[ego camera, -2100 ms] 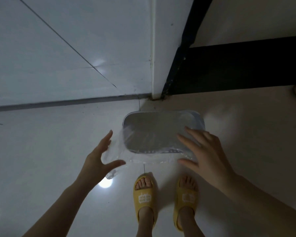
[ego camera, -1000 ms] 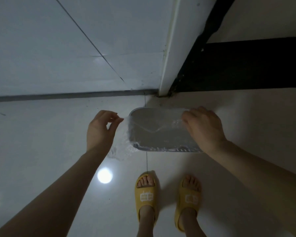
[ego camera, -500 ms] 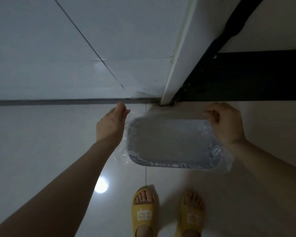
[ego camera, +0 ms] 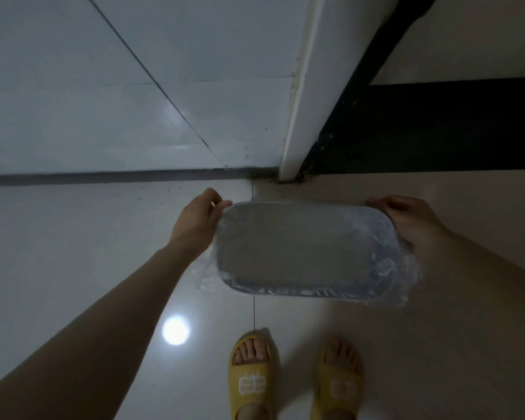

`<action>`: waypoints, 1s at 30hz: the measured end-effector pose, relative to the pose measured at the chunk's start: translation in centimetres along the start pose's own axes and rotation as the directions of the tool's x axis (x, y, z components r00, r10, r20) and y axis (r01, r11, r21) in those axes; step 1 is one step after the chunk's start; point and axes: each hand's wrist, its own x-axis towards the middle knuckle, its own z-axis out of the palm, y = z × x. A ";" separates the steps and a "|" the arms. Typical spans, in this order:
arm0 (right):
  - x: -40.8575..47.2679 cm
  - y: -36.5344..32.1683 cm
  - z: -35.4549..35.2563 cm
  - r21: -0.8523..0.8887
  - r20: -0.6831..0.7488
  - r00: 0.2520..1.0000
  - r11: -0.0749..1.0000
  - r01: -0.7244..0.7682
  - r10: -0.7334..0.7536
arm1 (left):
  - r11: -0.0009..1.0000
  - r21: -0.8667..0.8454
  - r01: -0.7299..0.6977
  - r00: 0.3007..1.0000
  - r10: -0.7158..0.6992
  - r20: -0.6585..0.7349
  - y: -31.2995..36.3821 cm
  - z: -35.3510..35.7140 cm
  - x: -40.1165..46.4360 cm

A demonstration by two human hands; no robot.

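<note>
A grey rectangular bin [ego camera: 300, 253] lined with a clear plastic bag [ego camera: 403, 277] is held up in front of me, its opening facing me. My left hand [ego camera: 196, 225] grips the bin's left rim and the bag edge with curled fingers. My right hand [ego camera: 406, 225] grips the right rim over the crinkled plastic. The bag's loose edge hangs over the bin's right and lower sides.
Below are my feet in yellow slippers [ego camera: 252, 380] on a pale tiled floor [ego camera: 73, 253]. A white wall corner [ego camera: 303, 116] and a black baseboard [ego camera: 437, 131] stand just beyond the bin. A lamp's bright reflection [ego camera: 176, 330] shows on the floor.
Both hands went from hovering open over the bin on the floor to taking its two ends. The bin has come up off the floor and closer to me.
</note>
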 end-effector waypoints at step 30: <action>-5.7 9.6 0.8 0.399 -0.458 0.877 0.915 0.057 0.145 | 0.926 0.268 -0.265 0.774 0.039 0.632 23.1 9.7 3.0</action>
